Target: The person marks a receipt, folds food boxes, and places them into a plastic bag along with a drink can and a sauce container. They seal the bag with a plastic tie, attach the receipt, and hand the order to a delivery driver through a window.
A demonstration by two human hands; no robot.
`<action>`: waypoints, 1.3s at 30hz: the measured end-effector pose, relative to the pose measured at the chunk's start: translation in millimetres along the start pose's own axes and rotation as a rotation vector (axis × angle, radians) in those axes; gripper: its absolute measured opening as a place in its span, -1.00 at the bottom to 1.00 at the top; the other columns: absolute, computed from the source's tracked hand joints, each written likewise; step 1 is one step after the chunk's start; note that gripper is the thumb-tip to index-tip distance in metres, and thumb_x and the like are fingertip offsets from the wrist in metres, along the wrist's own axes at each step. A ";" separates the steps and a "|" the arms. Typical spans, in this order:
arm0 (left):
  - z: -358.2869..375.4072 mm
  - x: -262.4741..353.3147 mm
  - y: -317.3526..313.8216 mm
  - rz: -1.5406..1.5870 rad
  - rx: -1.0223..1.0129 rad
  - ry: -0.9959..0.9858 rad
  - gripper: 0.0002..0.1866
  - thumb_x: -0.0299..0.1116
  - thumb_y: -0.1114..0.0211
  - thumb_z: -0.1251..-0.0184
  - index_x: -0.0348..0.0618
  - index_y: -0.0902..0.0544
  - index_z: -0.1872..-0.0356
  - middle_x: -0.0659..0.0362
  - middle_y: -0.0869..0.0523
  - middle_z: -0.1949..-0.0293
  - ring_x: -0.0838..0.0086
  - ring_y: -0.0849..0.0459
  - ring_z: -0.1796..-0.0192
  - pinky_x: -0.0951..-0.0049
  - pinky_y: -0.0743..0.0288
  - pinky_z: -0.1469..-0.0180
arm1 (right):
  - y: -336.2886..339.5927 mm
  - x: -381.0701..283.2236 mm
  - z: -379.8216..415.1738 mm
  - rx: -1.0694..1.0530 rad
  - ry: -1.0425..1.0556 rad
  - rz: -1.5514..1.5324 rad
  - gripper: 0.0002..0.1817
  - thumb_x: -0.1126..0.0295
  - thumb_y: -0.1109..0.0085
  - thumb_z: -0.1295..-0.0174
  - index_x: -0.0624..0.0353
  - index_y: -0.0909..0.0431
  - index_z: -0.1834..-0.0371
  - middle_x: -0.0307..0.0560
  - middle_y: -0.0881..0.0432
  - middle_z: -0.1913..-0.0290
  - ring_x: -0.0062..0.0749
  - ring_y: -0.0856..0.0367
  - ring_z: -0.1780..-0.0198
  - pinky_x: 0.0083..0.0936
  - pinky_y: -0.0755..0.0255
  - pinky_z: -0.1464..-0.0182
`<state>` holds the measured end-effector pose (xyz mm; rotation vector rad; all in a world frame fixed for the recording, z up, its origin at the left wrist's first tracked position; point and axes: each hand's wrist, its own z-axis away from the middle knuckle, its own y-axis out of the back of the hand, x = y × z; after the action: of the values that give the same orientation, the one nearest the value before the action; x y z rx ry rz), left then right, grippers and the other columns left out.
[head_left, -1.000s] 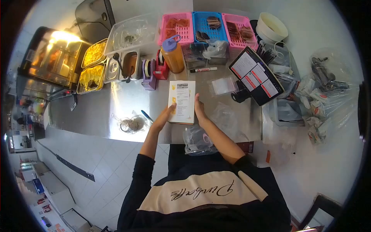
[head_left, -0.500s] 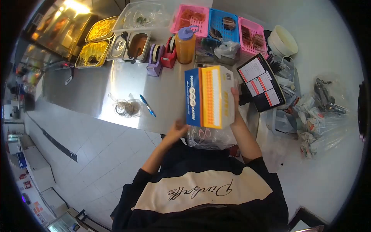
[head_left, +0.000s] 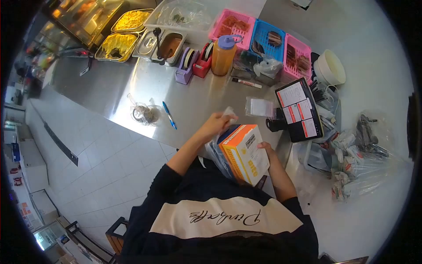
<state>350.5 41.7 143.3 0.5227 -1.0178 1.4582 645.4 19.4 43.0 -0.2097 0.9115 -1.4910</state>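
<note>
Close to my body I have a blue, orange and yellow cardboard box (head_left: 246, 152), tilted with its white-and-yellow side up. My right hand (head_left: 265, 154) is closed on the box's right edge, thumb on top. A clear plastic bag (head_left: 214, 152) lies along the box's left side. My left hand (head_left: 214, 126) pinches the bag's bunched upper edge beside the box's far corner. Beyond the box, a flat clear packet with white contents (head_left: 260, 107) lies on the steel counter (head_left: 145, 81). A blue pen (head_left: 169, 115) rests to the left of my left hand.
A tablet (head_left: 300, 110) on a stand is right of the box. Along the back are an orange bottle (head_left: 223, 57), tape dispensers (head_left: 187, 66), colored baskets (head_left: 267, 42) and food trays (head_left: 116, 46). A small tied bag (head_left: 143, 113) sits near the counter's front edge. Bagged items (head_left: 360, 149) lie right.
The box has come down toward my body and tipped, turning its blue face away from view. My left hand has moved up and right, raising the bag's edge beside the box.
</note>
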 end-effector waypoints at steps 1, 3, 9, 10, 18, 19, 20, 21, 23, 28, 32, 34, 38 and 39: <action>-5.8 8.9 -6.9 -0.020 -0.026 -0.033 -0.72 -0.28 -0.02 -0.42 -0.19 -0.63 0.07 0.41 -0.33 0.63 0.71 -0.27 0.63 0.65 -0.13 0.60 | 1.5 -1.4 2.6 -0.077 0.012 -0.049 -0.29 0.21 -0.19 0.11 0.48 -0.39 -0.13 0.32 -0.59 0.01 0.15 -0.64 0.09 -0.06 -0.54 0.02; -16.1 23.5 -14.5 -0.065 -0.077 -0.103 -0.70 -0.29 -0.01 -0.40 -0.15 -0.66 0.06 0.39 -0.37 0.61 0.71 -0.27 0.62 0.64 -0.19 0.59 | 2.3 -8.1 7.1 -0.235 0.043 -0.144 -0.30 0.21 -0.18 0.09 0.46 -0.39 -0.14 0.30 -0.58 -0.01 0.13 -0.65 0.09 -0.07 -0.55 0.01; -10.2 12.6 56.5 -0.800 0.273 -0.428 -0.73 -0.34 -0.17 -0.26 -0.22 -0.60 0.07 -0.11 -0.68 0.25 0.04 -0.65 0.15 0.22 -0.49 0.12 | -21.8 -8.9 50.8 -0.002 0.556 -0.242 -0.26 -0.06 -0.15 -0.05 0.23 -0.35 -0.23 0.02 -0.57 -0.04 -0.17 -0.59 0.00 -0.27 -0.48 -0.05; 2.8 9.5 73.5 -0.737 0.287 -0.365 -0.73 -0.37 -0.18 -0.24 -0.24 -0.59 0.07 -0.17 -0.67 0.16 -0.03 -0.62 0.04 0.17 -0.48 0.04 | -42.0 -2.5 61.8 0.100 0.619 -0.264 -0.25 -0.08 -0.11 -0.11 0.23 -0.33 -0.26 0.06 -0.56 -0.08 -0.14 -0.60 -0.02 -0.23 -0.50 -0.07; 137.8 68.9 115.3 -0.769 0.466 -0.011 -0.65 -0.29 -0.33 -0.23 -0.33 -0.55 0.07 0.12 -0.67 0.41 0.52 -0.63 0.50 0.53 -0.52 0.47 | -81.9 43.1 -6.9 -0.009 0.430 -0.414 -0.28 -0.20 0.01 -0.16 0.14 -0.37 -0.22 -0.06 -0.56 -0.05 -0.20 -0.56 -0.02 -0.29 -0.43 -0.10; 144.9 71.6 114.0 -0.732 0.488 0.027 -0.65 -0.33 -0.33 -0.22 -0.34 -0.55 0.05 0.13 -0.67 0.39 0.53 -0.63 0.48 0.54 -0.53 0.46 | -76.7 50.3 -26.0 -0.014 0.435 -0.383 -0.30 -0.18 -0.01 -0.16 0.14 -0.38 -0.21 -0.05 -0.57 -0.04 -0.19 -0.56 -0.01 -0.28 -0.44 -0.10; 147.8 72.7 111.0 -0.739 0.485 0.015 -0.59 -0.37 -0.34 -0.22 -0.35 -0.49 -0.04 0.10 -0.68 0.34 0.52 -0.66 0.43 0.52 -0.56 0.43 | -69.8 55.6 -42.9 -0.021 0.437 -0.357 -0.31 -0.16 -0.02 -0.16 0.15 -0.39 -0.20 -0.05 -0.57 -0.03 -0.19 -0.56 0.00 -0.28 -0.44 -0.09; 148.4 67.2 111.6 -0.715 0.499 0.001 -0.61 -0.40 -0.33 -0.22 -0.35 -0.49 -0.03 0.09 -0.68 0.35 0.51 -0.67 0.44 0.52 -0.57 0.42 | -62.4 60.1 -57.2 -0.028 0.449 -0.325 -0.32 -0.14 -0.03 -0.16 0.15 -0.39 -0.19 -0.04 -0.58 -0.03 -0.18 -0.57 0.00 -0.27 -0.44 -0.09; 145.3 54.7 116.4 -0.678 0.515 -0.028 -0.64 -0.46 -0.31 -0.22 -0.36 -0.48 0.00 0.08 -0.68 0.36 0.48 -0.69 0.46 0.51 -0.58 0.42 | -38.9 64.1 -72.4 -0.061 0.419 -0.370 -0.35 -0.10 -0.05 -0.15 0.16 -0.41 -0.17 -0.03 -0.58 -0.01 -0.17 -0.58 0.02 -0.26 -0.45 -0.08; 131.0 47.3 109.3 -0.406 0.403 -0.073 -0.60 -0.49 -0.30 -0.21 -0.32 -0.37 -0.03 0.10 -0.65 0.24 0.47 -0.67 0.29 0.48 -0.60 0.34 | 51.5 29.8 -46.5 -0.104 0.486 -0.336 -0.32 0.04 -0.07 -0.08 0.31 -0.37 -0.20 0.12 -0.59 -0.04 -0.08 -0.62 0.03 -0.21 -0.53 -0.03; 125.2 52.8 97.4 -0.387 0.339 -0.138 -0.65 -0.53 -0.25 -0.18 -0.32 -0.38 0.03 0.09 -0.65 0.23 0.47 -0.65 0.30 0.46 -0.59 0.35 | 18.5 -32.7 8.0 0.074 0.488 -0.207 -0.34 0.07 -0.11 -0.08 0.34 -0.38 -0.17 0.10 -0.60 -0.01 -0.11 -0.62 0.05 -0.25 -0.52 -0.02; 126.5 57.2 97.2 -0.469 0.407 -0.157 -0.66 -0.54 -0.23 -0.15 -0.34 -0.38 0.05 0.06 -0.65 0.22 0.46 -0.65 0.30 0.44 -0.58 0.33 | -18.6 -52.1 12.0 0.094 0.427 -0.216 -0.40 0.11 -0.16 -0.10 0.34 -0.44 -0.10 0.10 -0.61 0.05 -0.17 -0.64 0.12 -0.33 -0.52 0.03; 111.9 31.9 124.7 -0.865 0.603 -0.367 -0.59 -0.50 -0.24 -0.13 -0.41 -0.39 -0.01 0.00 -0.64 0.21 0.41 -0.64 0.26 0.42 -0.53 0.24 | -45.4 -48.3 -41.8 0.134 0.328 0.013 -0.40 0.11 -0.19 -0.10 0.31 -0.43 -0.13 0.05 -0.59 0.01 -0.23 -0.60 0.04 -0.37 -0.46 -0.05; 103.9 16.4 136.4 -0.950 0.662 -0.464 -0.57 -0.50 -0.24 -0.13 -0.41 -0.39 -0.03 -0.02 -0.64 0.20 0.39 -0.64 0.25 0.42 -0.52 0.22 | -70.5 -50.9 -49.2 0.119 0.275 0.041 -0.40 0.11 -0.20 -0.10 0.28 -0.44 -0.14 0.04 -0.59 0.00 -0.24 -0.59 0.02 -0.37 -0.45 -0.06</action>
<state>192.2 -20.2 171.5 1.6245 -0.4435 0.7664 569.7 76.2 75.1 0.1039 1.0349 -1.5537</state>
